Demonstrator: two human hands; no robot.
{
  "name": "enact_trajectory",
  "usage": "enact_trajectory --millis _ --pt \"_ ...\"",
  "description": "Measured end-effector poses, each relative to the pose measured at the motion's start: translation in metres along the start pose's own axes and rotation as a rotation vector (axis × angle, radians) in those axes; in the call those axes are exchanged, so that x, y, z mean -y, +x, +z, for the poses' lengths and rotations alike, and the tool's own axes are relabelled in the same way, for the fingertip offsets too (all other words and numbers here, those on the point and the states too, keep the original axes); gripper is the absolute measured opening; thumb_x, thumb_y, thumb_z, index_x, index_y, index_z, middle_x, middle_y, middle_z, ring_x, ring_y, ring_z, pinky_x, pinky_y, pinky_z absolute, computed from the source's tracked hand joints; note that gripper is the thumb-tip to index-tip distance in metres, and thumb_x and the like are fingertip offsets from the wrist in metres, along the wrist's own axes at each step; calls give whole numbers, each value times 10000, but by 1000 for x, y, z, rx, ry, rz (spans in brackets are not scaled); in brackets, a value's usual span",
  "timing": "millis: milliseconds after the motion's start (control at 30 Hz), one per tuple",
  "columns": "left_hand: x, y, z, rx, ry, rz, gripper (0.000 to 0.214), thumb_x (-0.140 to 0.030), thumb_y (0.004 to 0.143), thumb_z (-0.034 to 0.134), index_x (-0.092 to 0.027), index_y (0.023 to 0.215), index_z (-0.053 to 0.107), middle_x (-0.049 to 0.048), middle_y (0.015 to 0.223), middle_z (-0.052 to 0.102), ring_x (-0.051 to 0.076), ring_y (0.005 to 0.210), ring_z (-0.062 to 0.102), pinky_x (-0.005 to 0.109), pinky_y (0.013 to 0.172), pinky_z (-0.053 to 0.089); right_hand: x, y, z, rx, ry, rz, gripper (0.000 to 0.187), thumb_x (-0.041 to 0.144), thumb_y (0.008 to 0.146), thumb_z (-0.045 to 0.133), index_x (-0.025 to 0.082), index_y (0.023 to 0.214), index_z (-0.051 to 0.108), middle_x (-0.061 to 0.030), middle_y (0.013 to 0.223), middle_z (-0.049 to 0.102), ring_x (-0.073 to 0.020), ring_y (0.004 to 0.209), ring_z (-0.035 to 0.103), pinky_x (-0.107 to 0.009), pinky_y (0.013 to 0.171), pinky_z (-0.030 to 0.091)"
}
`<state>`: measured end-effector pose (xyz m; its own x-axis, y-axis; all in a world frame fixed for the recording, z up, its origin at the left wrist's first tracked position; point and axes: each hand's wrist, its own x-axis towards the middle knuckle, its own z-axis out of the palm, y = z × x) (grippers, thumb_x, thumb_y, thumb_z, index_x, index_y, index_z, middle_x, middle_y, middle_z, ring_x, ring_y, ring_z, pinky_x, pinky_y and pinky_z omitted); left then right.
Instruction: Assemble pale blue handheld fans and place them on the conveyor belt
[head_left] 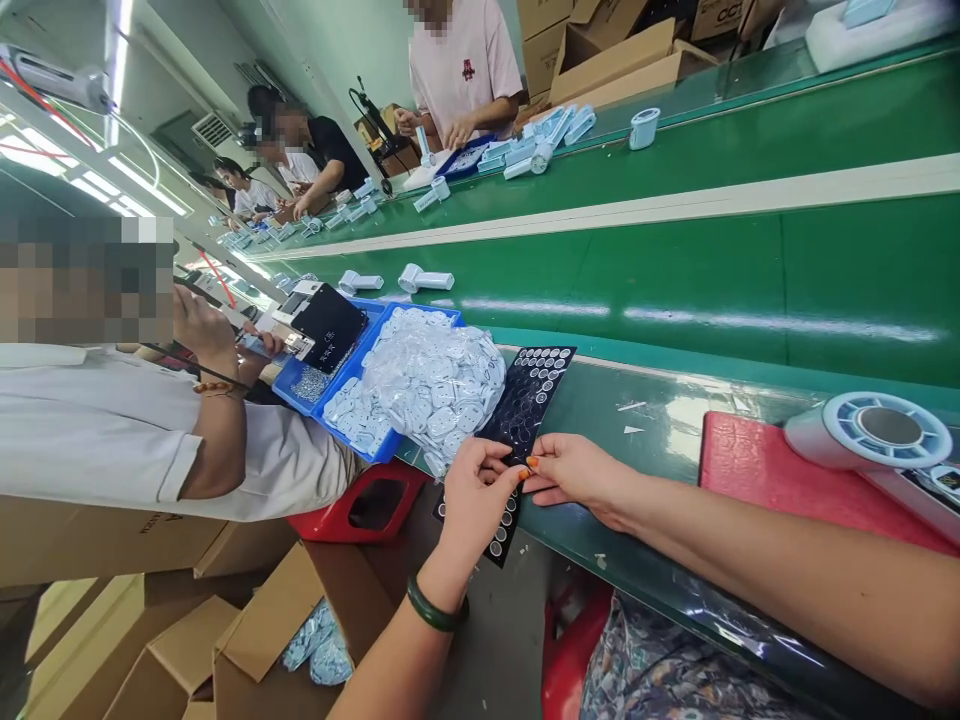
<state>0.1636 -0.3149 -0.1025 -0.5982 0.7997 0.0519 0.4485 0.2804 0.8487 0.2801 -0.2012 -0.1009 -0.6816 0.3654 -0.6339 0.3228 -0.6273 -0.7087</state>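
A black sheet of round stickers (551,372) lies over the bench edge, its lower end hanging down; pale rings show at both ends and dark blank circles in the middle. My left hand (478,495) grips the sheet, thumb and fingers closed at its right edge. Against that same edge my right hand (574,472) is pinched, its fingertips meeting the left thumb. Whether a loose sticker is between the fingertips is hidden. Just left of the sheet is a clear bag of light-blue plastic parts (435,375). A light-blue handheld fan (870,432) rests on a red pad (739,470) to the right.
Blue trays (390,448) hold the bag and loose parts. A co-worker in white (112,420) sits at the left. Beyond runs a green conveyor belt (712,280) with fan bodies (426,280); more people work across it. Cardboard boxes (262,640) and a red stool (360,505) stand below.
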Motion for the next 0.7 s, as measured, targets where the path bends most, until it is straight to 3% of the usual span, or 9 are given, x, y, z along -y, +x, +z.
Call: enact_trajectory --millis 300,433,500,567,633,700 --pt "-4 -9 7 -118 93 122 58 -231 808 696 -204 768 728 46 926 663 176 896 641 277 715 519 -1 -1 -1 89 -99 -86 225 77 1022 398 151 852 527 -90 860 687 -180 832 725 -238 612 604" --pt "-3 -6 4 -92 120 180 102 -271 838 668 -208 778 720 50 951 682 202 944 643 340 819 513 -7 -18 -8 -1 -139 -241 176 102 978 475 140 1094 602 -122 990 705 -217 887 722 -335 750 614" --pt "-4 1 0 -41 116 198 109 -298 845 677 -208 797 714 44 935 690 205 930 641 361 856 497 -13 -41 -29 -92 -161 -348 272 122 941 550 170 1200 617 -118 1096 698 -246 1001 693 -393 882 581" --pt "-10 13 -1 24 130 211 116 -329 857 684 -217 847 713 33 939 691 201 917 639 360 860 488 -23 -76 -60 -172 -298 -549 307 139 929 573 200 1223 636 -100 1190 676 -259 1104 644 -428 992 520" --pt "-26 27 6 96 182 265 128 -357 883 669 -236 905 706 19 979 686 189 930 637 336 844 492 -36 -119 -96 -269 -615 -890 313 155 968 503 209 1253 621 -84 1249 653 -247 1148 611 -430 1012 500" --pt "-55 36 25 198 209 387 102 -337 917 640 -254 948 692 7 1034 674 174 977 632 311 845 498 -52 -160 -130 -508 -845 -1141 342 139 991 444 205 1303 569 -78 1271 640 -224 1182 580 -410 1016 485"
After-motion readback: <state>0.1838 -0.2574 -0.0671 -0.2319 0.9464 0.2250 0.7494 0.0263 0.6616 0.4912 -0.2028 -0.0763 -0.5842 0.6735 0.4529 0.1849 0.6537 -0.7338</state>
